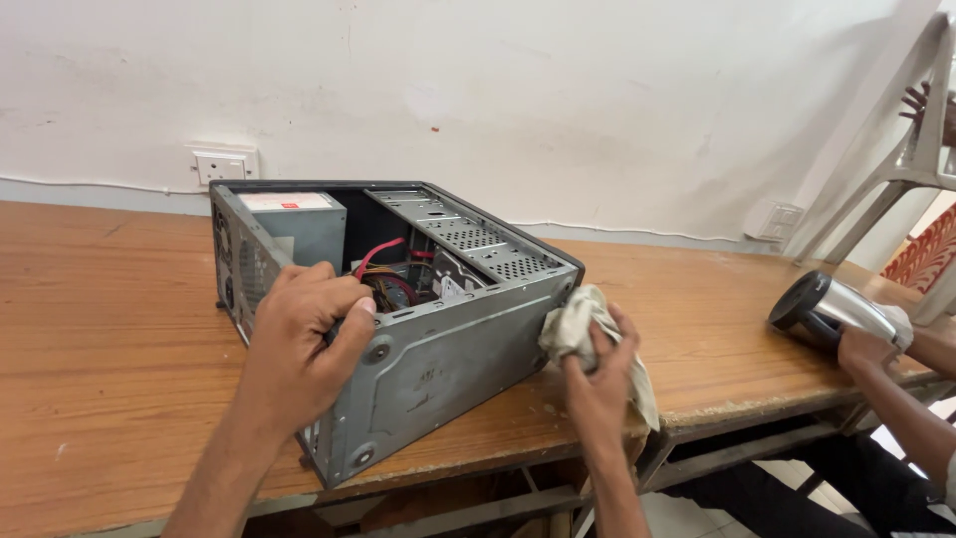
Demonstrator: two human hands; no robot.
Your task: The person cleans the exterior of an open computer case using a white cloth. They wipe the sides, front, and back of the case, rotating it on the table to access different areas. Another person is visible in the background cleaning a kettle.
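Lying on its side near the front edge of a worn wooden table [119, 329], an open grey sheet-metal computer case [428, 349] turns its interior upward, exposing a boxy power supply [299, 224], perforated drive bays [478, 244] and a tangle of red and dark cables [388, 279]. The left hand [299, 349] curls over the case's upper rim, fingers hooked inside and thumb pressed against the outer panel, a grip that appears to steady the case. The right hand [597, 374] is closed around a crumpled, soft off-white cloth [578, 329], bunched against the case's near corner where the metal edge meets the front face. At far right, another person's hand [866, 349] rests on a smooth cylindrical black-and-steel appliance [832, 307] lying on the table. A white wall socket [221, 166] sits on the plaster wall behind.
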